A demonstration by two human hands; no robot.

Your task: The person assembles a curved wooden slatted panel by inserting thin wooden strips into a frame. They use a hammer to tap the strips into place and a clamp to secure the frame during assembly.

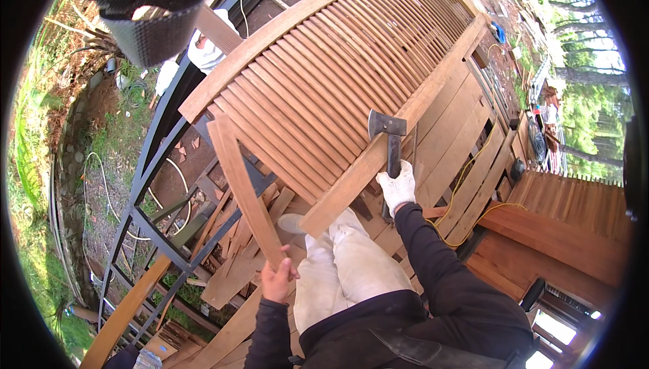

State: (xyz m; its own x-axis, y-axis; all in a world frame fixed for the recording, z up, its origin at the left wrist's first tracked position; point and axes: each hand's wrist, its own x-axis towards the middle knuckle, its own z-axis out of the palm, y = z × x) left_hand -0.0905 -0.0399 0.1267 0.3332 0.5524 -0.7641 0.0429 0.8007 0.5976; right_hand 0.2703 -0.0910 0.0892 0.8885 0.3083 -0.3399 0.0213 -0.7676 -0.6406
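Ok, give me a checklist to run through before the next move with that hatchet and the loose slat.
1. Right hand gripping the hatchet handle: ok, gloved and closed round it.
2. Left hand holding the loose slat: ok, though bare, no glove.
3. Hatchet head clear of the left hand: ok, well apart.
4. Footing: cannot tell; the shoe stands among offcuts by an open metal frame.
5. Yellow cord clear of the blade: ok, off to the right.
6. Slatted panel steady: cannot tell.

One hatchet [387, 125], one loose wooden slat [243, 186], two hands, one glove [397, 186].
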